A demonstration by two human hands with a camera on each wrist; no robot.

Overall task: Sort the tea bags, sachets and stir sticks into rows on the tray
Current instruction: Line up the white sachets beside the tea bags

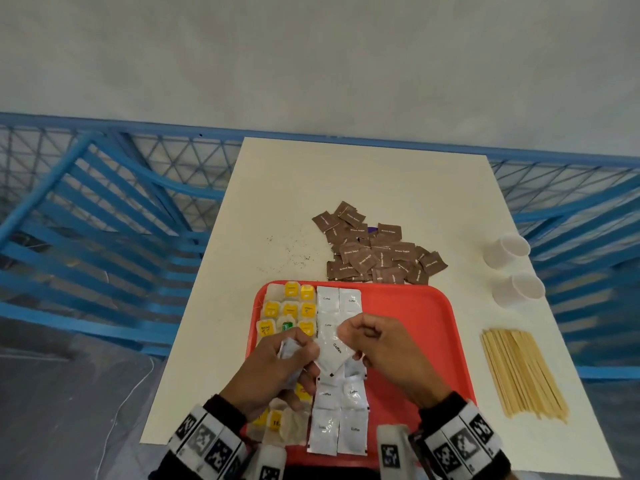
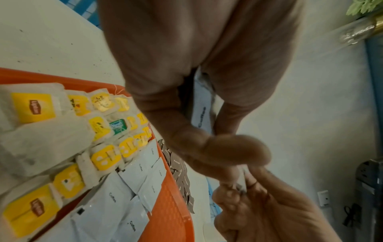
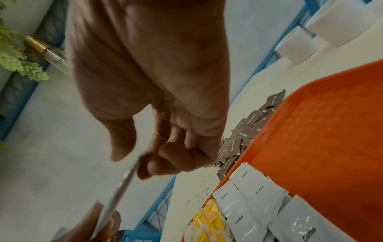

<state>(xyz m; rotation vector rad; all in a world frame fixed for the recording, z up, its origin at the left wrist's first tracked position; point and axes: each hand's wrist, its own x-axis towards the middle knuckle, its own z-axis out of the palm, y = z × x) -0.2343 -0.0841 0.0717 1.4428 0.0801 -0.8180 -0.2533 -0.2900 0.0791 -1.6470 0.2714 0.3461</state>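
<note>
The red tray (image 1: 415, 313) holds yellow-tagged tea bags (image 1: 289, 310) in its left columns and white coffee sachets (image 1: 337, 299) beside them. Above these rows my right hand (image 1: 346, 332) pinches the top corner of one white coffee sachet (image 1: 334, 351), seen edge-on as the same sachet (image 3: 124, 180) in the right wrist view. My left hand (image 1: 304, 351) grips a small stack of white sachets (image 1: 287, 348) and touches the pinched one. Brown sugar sachets (image 1: 377, 251) lie heaped on the table behind the tray. Wooden stir sticks (image 1: 523, 372) lie in a bundle at the right.
Two white paper cups (image 1: 505, 251) lie on their sides at the table's right edge. Dark crumbs (image 1: 291, 254) speckle the white table behind the tray. The tray's right half (image 1: 433, 358) is bare. Blue railings (image 1: 104, 220) surround the table.
</note>
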